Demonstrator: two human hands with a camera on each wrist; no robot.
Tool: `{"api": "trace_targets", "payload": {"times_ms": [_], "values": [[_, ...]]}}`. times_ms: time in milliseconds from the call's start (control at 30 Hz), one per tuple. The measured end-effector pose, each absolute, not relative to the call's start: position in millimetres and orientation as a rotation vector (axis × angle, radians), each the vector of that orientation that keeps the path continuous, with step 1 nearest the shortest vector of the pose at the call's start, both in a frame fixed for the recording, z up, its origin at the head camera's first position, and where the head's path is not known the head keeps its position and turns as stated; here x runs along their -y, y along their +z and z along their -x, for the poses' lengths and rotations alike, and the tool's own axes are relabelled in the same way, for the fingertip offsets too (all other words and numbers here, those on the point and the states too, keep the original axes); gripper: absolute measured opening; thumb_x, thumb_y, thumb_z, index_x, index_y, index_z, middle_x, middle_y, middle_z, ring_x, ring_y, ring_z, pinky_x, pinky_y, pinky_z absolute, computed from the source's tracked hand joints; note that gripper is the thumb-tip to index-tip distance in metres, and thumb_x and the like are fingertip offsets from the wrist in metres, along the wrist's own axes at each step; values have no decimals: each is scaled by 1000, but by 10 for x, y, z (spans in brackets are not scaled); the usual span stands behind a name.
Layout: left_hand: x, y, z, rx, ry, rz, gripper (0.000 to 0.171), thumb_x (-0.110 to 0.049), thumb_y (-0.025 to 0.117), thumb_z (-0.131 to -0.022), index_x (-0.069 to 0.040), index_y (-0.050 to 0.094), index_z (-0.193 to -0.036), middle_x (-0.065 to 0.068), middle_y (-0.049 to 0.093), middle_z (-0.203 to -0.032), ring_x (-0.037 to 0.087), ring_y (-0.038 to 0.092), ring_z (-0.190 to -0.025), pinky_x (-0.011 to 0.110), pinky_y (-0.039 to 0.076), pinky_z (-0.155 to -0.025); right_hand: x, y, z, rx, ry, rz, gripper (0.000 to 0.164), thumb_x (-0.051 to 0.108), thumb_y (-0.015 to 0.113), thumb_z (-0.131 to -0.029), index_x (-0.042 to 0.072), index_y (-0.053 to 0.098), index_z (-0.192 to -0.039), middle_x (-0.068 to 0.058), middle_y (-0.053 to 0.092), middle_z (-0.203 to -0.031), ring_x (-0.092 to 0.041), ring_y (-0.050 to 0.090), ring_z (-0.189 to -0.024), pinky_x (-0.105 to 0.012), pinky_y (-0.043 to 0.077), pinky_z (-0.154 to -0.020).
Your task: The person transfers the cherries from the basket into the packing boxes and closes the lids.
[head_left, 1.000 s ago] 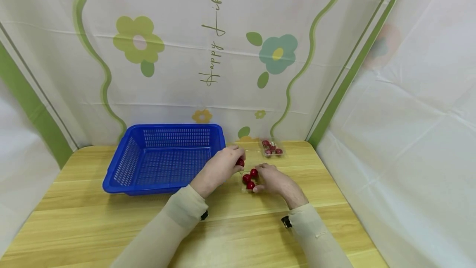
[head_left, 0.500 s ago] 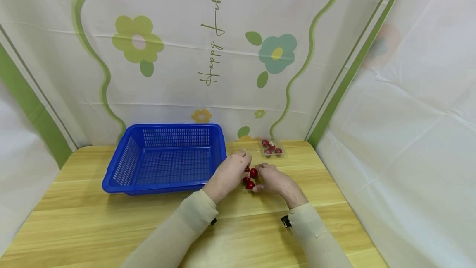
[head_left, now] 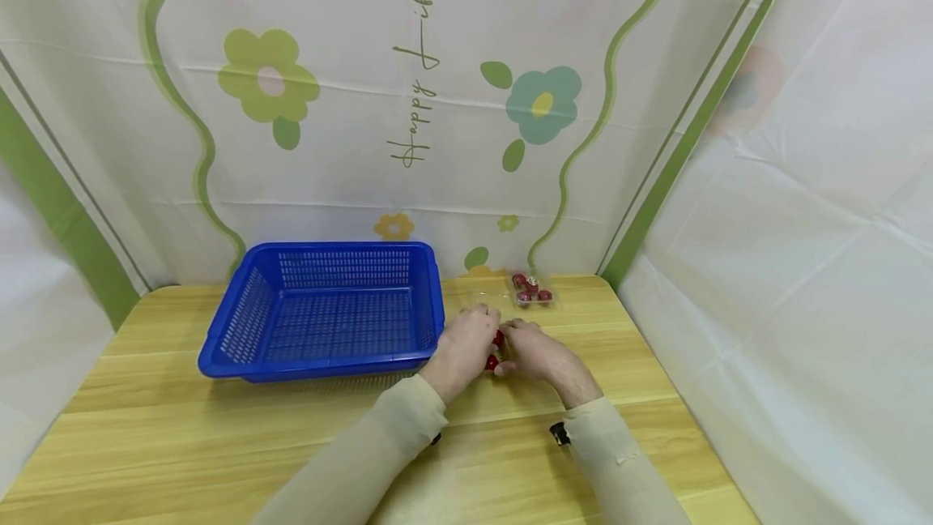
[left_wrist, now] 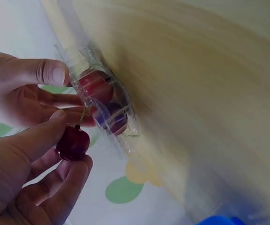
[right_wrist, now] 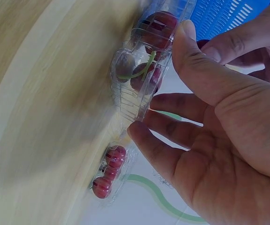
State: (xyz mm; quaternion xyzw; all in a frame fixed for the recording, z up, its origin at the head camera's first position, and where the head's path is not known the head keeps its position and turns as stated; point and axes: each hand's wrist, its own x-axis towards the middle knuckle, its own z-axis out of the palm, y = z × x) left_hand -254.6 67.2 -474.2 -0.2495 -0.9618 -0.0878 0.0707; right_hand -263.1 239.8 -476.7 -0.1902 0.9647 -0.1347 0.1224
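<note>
In the left wrist view, my left hand pinches a dark red cherry between thumb and fingers, its green stem pointing up. The cherry is just beside a clear plastic box with more red cherries inside. My right hand holds this box at its right side, thumb at the near corner and fingers at the far one. In the right wrist view, a cherry with a curved green stem lies inside the box. From the head, my left hand covers most of the box.
A blue perforated basket stands on the wooden table to the left of the hands. Behind them, a second clear box of cherries sits near the table's back edge. A printed curtain hangs behind the table.
My left hand has moved right with the cherry, away from the basket's side and over the box. The right hand has stayed in place at the box.
</note>
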Motion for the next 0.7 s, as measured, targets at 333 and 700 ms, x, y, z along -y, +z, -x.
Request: {"api": "trace_targets", "payload": {"times_ms": [333,700], "values": [[-713,-4784,2576,2933,-287,791,28,-27,90,-107,-9,82,-128,7,82,-118,20,81,-103,33,73,-91,-2402,-4761,2618,-2836,-374,573,60,28,98,-99,-1,74,-147,-28,72,-152,-47,73,-136,-63,60,-124],[-672,-4765,2560,2946,-290,777,15,-7,84,-109,-9,84,-124,8,82,-111,18,80,-93,31,72,-77,-2402,-4780,2618,-2824,-412,525,75,26,98,-99,-1,65,-161,-29,67,-163,-50,66,-149,-63,56,-130]]}}
